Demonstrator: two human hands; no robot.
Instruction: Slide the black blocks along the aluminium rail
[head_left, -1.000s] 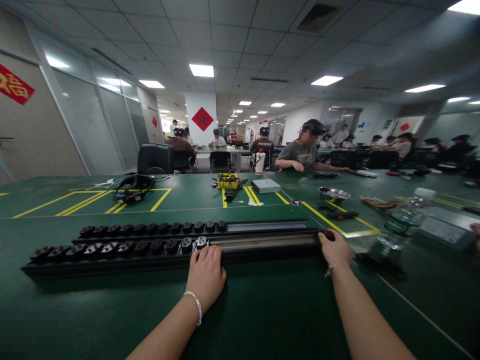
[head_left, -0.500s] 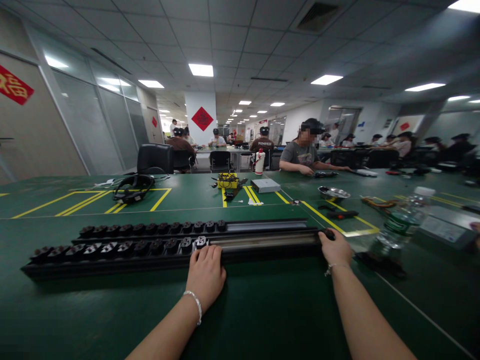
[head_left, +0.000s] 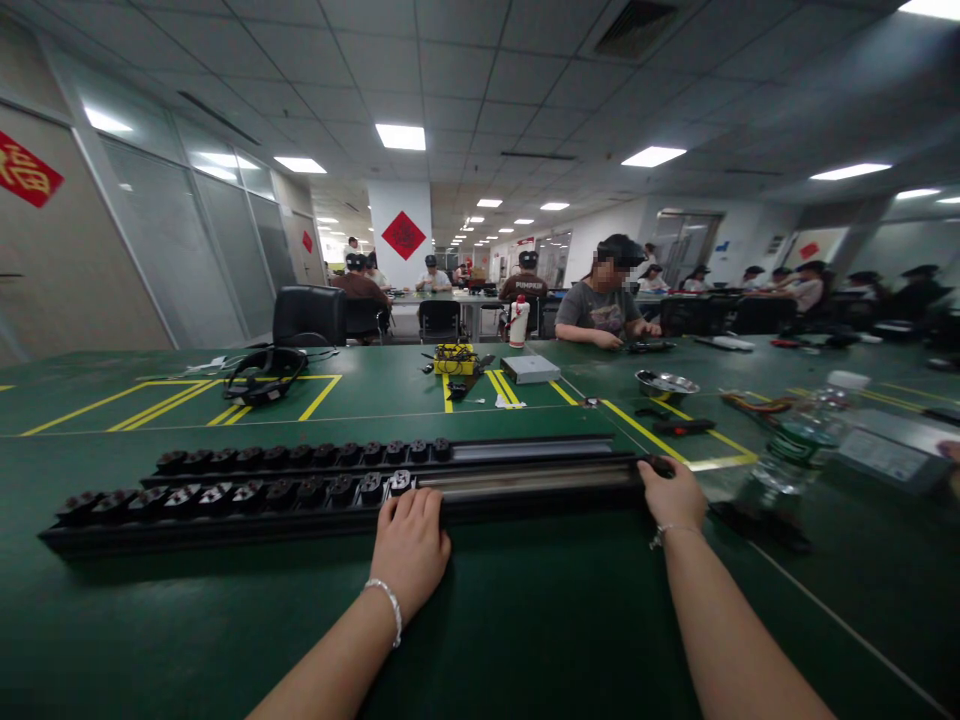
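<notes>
I am looking through the head camera at two long black metal rails lying side by side across the green tabletop (head_left: 525, 620). The near black rail (head_left: 525, 492) serves as a trough. Its left half carries a row of small black carriers (head_left: 225, 495), some with pale tops, and its right half shows a bare grey channel. The far black rail (head_left: 525, 450) is filled the same way, with carriers on the left and bare groove on the right.

My left hand (head_left: 409, 545) lies loose and flat, fingertips on the near rail's front edge just beside the last carrier in the row. My right hand (head_left: 673, 495) is curled over that rail's right end, touching a small black end piece (head_left: 660, 464). Its fingers are hidden behind the back of the hand, so I cannot tell whether they clamp anything.

A clear plastic water bottle with a white cap (head_left: 799, 440) stands off to the right of my right hand. Farther back sits a shallow round steel bowl (head_left: 666, 383); I cannot make out its contents. A black headset (head_left: 262, 372), a yellow box (head_left: 455, 359) and a flat grey box (head_left: 530, 369) lie beyond the rails.

Yellow lines mark the tabletop. A person in a grey shirt (head_left: 600, 310) sits across from me, with more people at tables behind. A red diamond sign (head_left: 404, 235) hangs on a white pillar under panel lights.
</notes>
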